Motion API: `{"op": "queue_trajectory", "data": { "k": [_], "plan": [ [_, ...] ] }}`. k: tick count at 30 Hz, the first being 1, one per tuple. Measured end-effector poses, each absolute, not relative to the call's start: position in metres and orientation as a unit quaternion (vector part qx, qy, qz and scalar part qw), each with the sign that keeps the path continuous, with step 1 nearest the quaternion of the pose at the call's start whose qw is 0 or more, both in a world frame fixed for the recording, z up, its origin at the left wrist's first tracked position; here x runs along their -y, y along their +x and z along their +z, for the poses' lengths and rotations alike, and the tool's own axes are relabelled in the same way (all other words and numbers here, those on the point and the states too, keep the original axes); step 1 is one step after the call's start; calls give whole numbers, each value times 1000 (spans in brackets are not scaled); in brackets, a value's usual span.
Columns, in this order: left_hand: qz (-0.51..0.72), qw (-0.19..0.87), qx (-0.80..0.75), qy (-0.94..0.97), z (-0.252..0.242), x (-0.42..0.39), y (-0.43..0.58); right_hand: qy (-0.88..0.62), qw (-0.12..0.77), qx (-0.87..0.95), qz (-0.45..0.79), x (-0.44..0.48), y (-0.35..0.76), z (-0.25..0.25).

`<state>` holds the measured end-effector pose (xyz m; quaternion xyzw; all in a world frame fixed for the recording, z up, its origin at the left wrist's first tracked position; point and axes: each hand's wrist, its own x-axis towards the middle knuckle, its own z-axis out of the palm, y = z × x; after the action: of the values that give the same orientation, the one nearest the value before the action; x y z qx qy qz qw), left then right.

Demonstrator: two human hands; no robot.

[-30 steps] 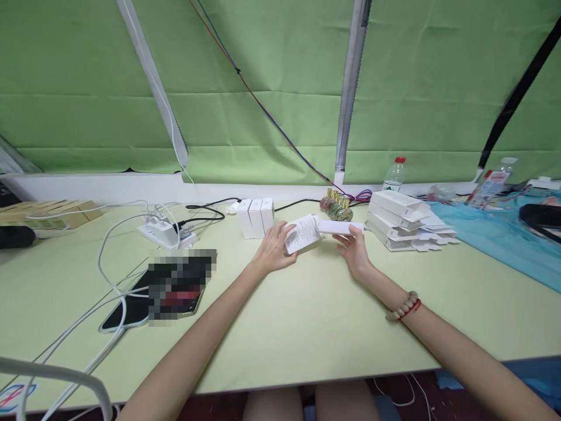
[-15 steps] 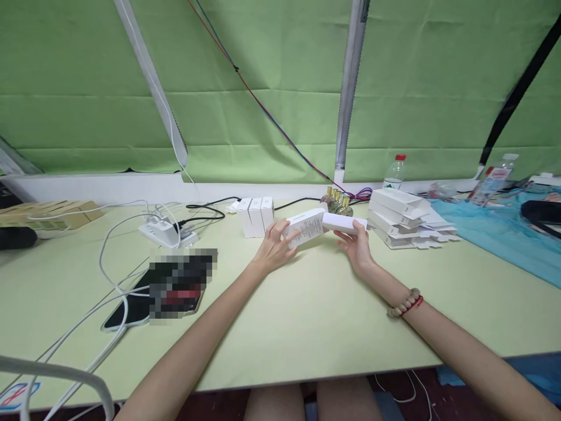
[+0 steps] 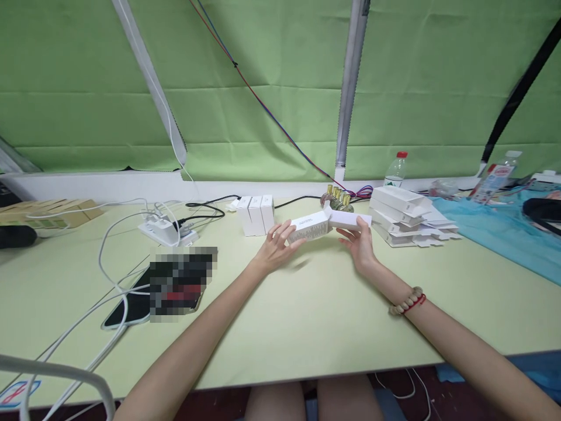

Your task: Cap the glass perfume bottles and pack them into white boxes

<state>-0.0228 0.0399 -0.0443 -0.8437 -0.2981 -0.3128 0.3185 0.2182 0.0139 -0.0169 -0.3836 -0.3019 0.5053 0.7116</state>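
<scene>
My left hand (image 3: 277, 247) grips a white printed carton (image 3: 309, 227) by its left end, with small dark text on the near side. Between the thumb and fingers of my right hand (image 3: 358, 242) is a plain whitish box (image 3: 347, 220), its left end up against the carton's opened right end. Whether that end is inside the carton I cannot tell. Three closed white boxes (image 3: 255, 215) stand upright left of my hands. Behind the carton are several small bottles with gold caps (image 3: 337, 196). Flattened white cartons (image 3: 405, 216) lie piled to the right.
Two phones (image 3: 131, 307) lie at the left among white cables (image 3: 100, 351), near a power strip (image 3: 169, 231). Brown boxes (image 3: 52, 213) are at the far left. Plastic bottles (image 3: 395, 171) and blue cloth (image 3: 504, 234) are at the right. A green curtain (image 3: 263, 117) hangs behind.
The printed carton and the whitish box have shifted slightly right. The carton has turned closer to level, showing more of its top, and a flap now stands up at its right end.
</scene>
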Motion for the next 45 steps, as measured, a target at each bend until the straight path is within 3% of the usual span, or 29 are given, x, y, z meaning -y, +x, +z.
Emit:
{"op": "queue_trajectory", "data": {
  "k": [9,14,27,45],
  "plan": [
    [-309,306,328,-839,-39,-38,-23,-430,684,309,502,-17,221,-21],
    [-306,302,382,-818,-33,-35,-19,-419,665,410,463,-8,212,-21],
    [-265,255,323,-872,-27,-30,-18,-375,656,522,395,4,204,-21],
    [-317,330,263,-849,-28,-33,-18,-405,642,569,318,6,206,-20]
  ]
}}
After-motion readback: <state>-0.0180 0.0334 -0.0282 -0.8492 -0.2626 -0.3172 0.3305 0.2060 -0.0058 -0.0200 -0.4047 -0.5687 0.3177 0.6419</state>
